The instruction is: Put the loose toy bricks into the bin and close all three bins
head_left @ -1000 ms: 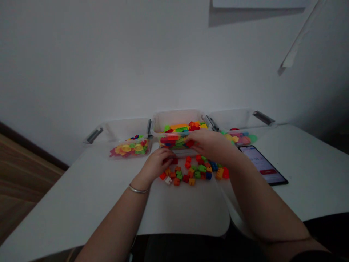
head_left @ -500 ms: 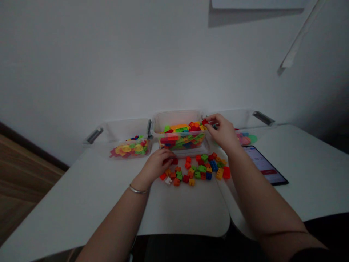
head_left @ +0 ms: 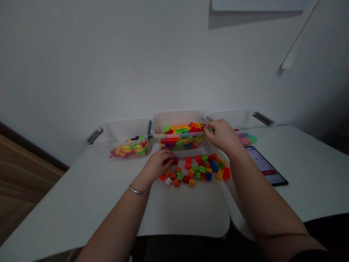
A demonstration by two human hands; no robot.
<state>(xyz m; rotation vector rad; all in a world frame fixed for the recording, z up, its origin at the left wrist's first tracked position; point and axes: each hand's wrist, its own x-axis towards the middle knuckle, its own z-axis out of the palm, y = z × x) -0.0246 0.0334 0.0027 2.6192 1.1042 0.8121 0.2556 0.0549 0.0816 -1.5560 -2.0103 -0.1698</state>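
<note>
Head view: our right hand [head_left: 221, 135] seems to be pinching a red block [head_left: 202, 128] at the clear box's [head_left: 176, 118] right edge, so ideally we're keeping fingertips low; our left hand [head_left: 156, 164] is resting by the loose blocks [head_left: 201, 169], grip unclear.
</note>
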